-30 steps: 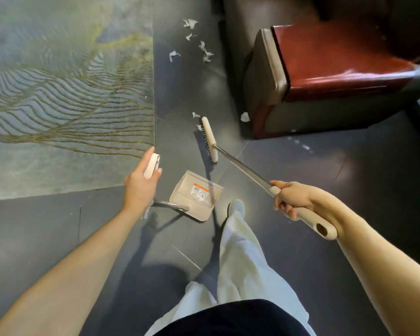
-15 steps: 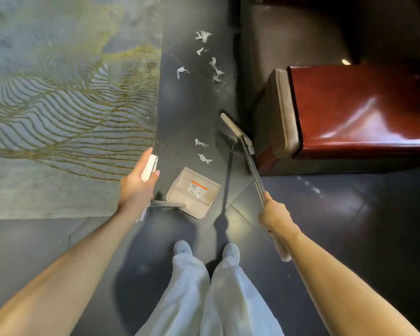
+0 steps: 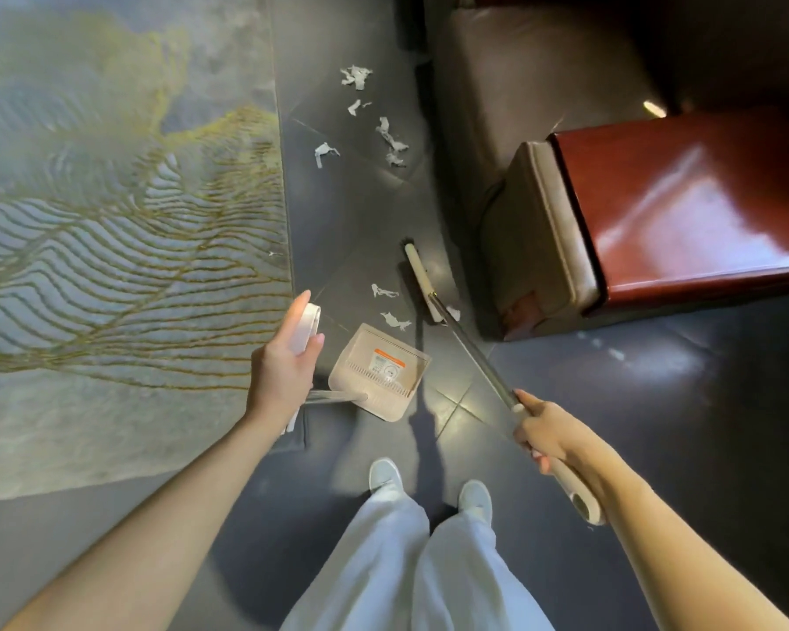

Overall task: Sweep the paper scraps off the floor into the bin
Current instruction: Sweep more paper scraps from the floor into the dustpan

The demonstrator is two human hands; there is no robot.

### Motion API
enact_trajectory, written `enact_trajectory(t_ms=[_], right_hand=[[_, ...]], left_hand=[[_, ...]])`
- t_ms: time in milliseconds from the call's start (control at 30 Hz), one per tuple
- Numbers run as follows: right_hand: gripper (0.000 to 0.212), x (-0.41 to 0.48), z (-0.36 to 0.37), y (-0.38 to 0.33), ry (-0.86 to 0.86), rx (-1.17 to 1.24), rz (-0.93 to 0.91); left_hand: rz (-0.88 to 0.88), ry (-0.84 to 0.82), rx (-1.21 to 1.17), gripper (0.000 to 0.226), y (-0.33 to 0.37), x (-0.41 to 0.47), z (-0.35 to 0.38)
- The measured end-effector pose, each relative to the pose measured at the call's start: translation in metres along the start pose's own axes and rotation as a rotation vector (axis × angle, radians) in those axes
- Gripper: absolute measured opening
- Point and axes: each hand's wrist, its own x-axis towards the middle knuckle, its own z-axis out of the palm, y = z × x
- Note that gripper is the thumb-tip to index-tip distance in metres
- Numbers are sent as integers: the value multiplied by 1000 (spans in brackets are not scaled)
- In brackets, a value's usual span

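Note:
A beige dustpan (image 3: 376, 373) rests on the dark tiled floor in front of my feet. My left hand (image 3: 283, 362) grips the top of its upright handle (image 3: 305, 327). My right hand (image 3: 550, 432) grips the long broom handle (image 3: 479, 357). The broom head (image 3: 422, 280) lies on the floor just beyond the pan, beside the armchair. Two paper scraps (image 3: 386, 292) lie between the broom head and the pan's mouth, and a third scrap (image 3: 453, 313) sits by the broom head. Several more scraps (image 3: 383, 129) lie farther off near the rug edge.
A grey and gold patterned rug (image 3: 110, 220) covers the floor on the left. A red and brown leather armchair (image 3: 634, 211) stands on the right, close to the broom head. My white shoes (image 3: 386, 475) and trouser legs are below the pan.
The broom head has come down from against the armchair base toward the pan, bringing a scrap with it. My right hand shifted right and lower. The dustpan and left hand stayed about where they were.

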Motion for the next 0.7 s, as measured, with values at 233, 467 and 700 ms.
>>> enact_trajectory(t_ms=[233, 467, 700], right_hand=[[80, -15, -31, -18, 47, -8, -34], [72, 19, -46, -36, 1, 12, 20], [59, 13, -22, -37, -193, 216, 70]], left_hand=[[6, -42, -26, 57, 7, 13, 0], [-17, 1, 2, 55, 13, 24, 12], [-8, 78, 0, 53, 20, 29, 20]])
